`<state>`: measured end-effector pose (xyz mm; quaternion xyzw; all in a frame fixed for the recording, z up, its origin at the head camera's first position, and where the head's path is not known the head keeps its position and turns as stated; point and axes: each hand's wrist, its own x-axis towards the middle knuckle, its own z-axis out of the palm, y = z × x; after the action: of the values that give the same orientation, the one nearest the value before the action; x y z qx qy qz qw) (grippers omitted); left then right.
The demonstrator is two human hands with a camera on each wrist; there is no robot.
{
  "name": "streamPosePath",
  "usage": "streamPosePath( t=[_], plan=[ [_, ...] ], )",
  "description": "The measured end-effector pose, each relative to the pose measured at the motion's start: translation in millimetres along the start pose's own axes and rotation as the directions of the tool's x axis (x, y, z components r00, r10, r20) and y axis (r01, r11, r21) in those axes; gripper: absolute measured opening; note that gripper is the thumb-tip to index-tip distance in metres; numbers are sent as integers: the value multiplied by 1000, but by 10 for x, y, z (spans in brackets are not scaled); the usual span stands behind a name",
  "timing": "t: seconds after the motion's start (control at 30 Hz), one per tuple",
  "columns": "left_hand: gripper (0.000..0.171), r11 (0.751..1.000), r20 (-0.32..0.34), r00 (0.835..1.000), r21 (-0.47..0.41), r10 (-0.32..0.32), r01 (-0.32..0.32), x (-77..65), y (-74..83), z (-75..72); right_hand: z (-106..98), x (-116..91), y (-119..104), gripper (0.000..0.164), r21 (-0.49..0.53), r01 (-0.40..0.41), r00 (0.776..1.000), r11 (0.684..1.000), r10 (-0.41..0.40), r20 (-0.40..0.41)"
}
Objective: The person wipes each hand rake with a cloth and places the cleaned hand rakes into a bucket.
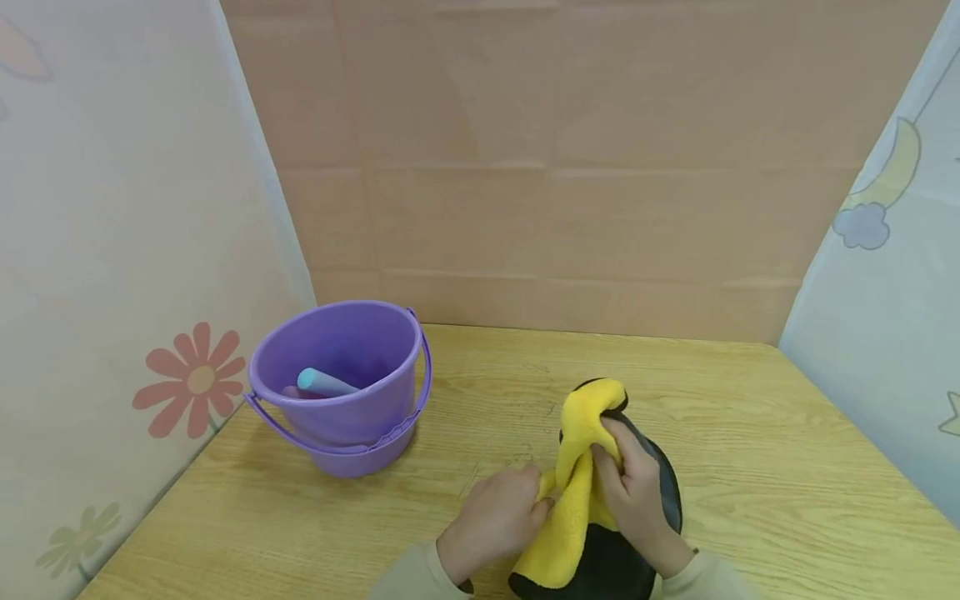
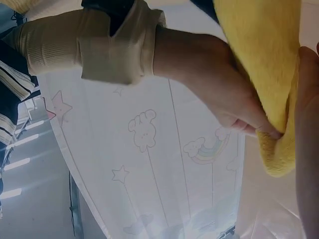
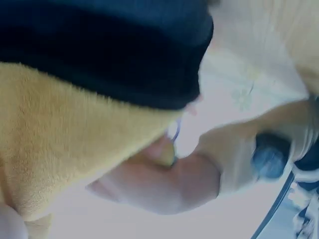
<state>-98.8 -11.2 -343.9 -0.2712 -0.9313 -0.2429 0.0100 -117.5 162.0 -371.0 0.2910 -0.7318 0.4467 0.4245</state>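
Note:
A plush towel (image 1: 581,467), yellow on one face and dark grey with black edging on the other, hangs bunched over the near part of the table. My left hand (image 1: 498,517) grips a fold of its yellow side, thumb toward the cloth. On the right, my right hand (image 1: 633,483) pinches the towel higher up, with the dark face showing behind the wrist. The left wrist view has the left hand (image 2: 219,79) holding the yellow cloth (image 2: 264,55). In the right wrist view the towel (image 3: 75,134) covers much of the left side, partly hiding the fingers.
A purple bucket (image 1: 348,425) stands at the left on the wooden table (image 1: 480,375), its handle hanging down in front. Inside lie a light blue cylindrical thing (image 1: 324,382) and something pinkish. Printed sheets (image 1: 90,250) wall the sides, and a tan sheet (image 1: 555,167) the back.

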Motion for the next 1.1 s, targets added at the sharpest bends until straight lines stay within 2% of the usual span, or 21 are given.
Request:
streamPosePath(
  t=[0.13, 0.37, 0.6, 0.73, 0.83, 0.97, 1.1],
  plan=[
    [17, 999, -11, 999, -24, 39, -39, 10, -6, -9, 61, -29, 31, 31, -29, 136, 985, 990, -132, 108],
    [19, 997, 1, 998, -30, 68, -68, -3, 12, -26, 89, -37, 63, 29, -49, 162, 965, 986, -148, 219],
    [14, 994, -25, 994, -18, 111, -111, -21, 17, -38, 83, -22, 71, 30, -117, 158, 957, 980, -123, 263],
    [14, 991, -58, 990, 26, 130, -129, -37, 40, -49, 70, -16, 81, 28, -180, 143, 956, 973, -88, 281],
    [15, 989, -77, 988, 72, 137, -131, -44, 57, -48, 67, -12, 88, 31, -216, 133, 959, 967, -71, 274],
    [12, 985, -91, 987, 122, 136, -124, -40, 63, -33, 68, -2, 89, 45, -278, 120, 965, 953, -46, 259],
    [10, 981, -98, 985, 148, 142, -127, -53, 70, -41, 76, 10, 92, 49, -335, 143, 971, 931, -65, 232]
  ],
)
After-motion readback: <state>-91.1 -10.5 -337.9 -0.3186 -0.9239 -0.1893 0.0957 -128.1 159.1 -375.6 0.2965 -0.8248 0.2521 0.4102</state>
